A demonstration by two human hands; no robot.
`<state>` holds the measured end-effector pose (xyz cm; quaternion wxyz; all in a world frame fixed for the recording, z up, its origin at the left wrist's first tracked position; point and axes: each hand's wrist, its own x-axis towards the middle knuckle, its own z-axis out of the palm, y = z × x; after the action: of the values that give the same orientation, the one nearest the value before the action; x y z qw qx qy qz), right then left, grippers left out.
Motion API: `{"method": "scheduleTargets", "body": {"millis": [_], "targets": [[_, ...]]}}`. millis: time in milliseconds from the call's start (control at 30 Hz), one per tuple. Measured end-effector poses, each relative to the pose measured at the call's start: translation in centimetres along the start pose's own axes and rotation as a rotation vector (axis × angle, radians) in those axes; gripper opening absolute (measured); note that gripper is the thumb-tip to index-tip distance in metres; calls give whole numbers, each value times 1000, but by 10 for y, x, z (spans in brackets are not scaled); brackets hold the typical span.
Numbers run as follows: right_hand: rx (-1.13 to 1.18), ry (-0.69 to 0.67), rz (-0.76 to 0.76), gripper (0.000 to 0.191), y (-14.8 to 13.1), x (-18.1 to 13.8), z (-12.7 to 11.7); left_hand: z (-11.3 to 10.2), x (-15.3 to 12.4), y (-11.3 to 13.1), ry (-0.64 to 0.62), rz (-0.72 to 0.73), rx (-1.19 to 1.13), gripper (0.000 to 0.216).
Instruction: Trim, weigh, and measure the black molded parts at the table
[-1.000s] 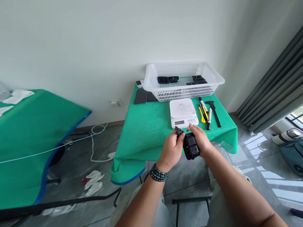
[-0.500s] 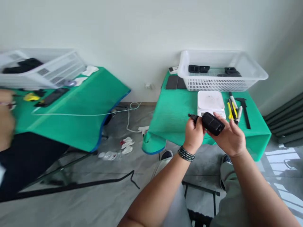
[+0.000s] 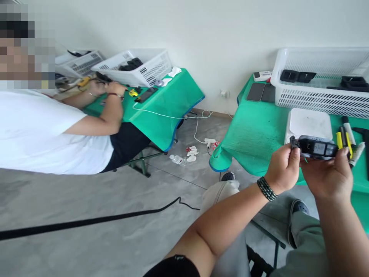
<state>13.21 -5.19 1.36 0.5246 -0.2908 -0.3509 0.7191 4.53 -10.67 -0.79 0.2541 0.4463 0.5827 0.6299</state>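
Observation:
A black plastic case [image 3: 318, 147] with pale label-like panels is held up in front of the white kitchen scale [image 3: 309, 123]. My right hand [image 3: 328, 175] is closed on it, supporting it from below with the thumb at its right end. My left hand [image 3: 284, 165] pinches a small black part [image 3: 294, 142] at the case's left end. Whether that part is joined to the case I cannot tell. Right of the case lie a yellow cutter [image 3: 341, 138] and markers [image 3: 357, 154], partly behind my right hand.
A white basket [image 3: 317, 98] with black parts stands at the back of my green-covered table [image 3: 259, 127], beside dark flat phone-like slabs [image 3: 256, 92]. At left a co-worker [image 3: 57, 130] works at another green table [image 3: 173, 92]. A cable, bottle [image 3: 177, 159] and crumpled tissues [image 3: 192, 153] lie on the floor.
The view has swung left, bringing the co-worker into sight. The case has been turned, so its face with pale panels now shows. Both hands still hold their pieces.

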Motion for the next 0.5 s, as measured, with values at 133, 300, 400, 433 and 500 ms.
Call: {"method": "scheduleTargets", "body": {"millis": [133,300,400,433,500], "targets": [[28,38,-25,37,3,4,10,-11,5,2,-52,36,86,37],[55,68,1,29,15,11,13,-19,12,-1,46,111,236,32],[77,70,35,26,19,19,13,-20,15,-7,78,135,338,31],[94,73,41,25,20,21,14,-20,16,-9,87,147,362,31],[127,87,57,22,21,28,17,-21,19,-12,106,170,393,30]]}}
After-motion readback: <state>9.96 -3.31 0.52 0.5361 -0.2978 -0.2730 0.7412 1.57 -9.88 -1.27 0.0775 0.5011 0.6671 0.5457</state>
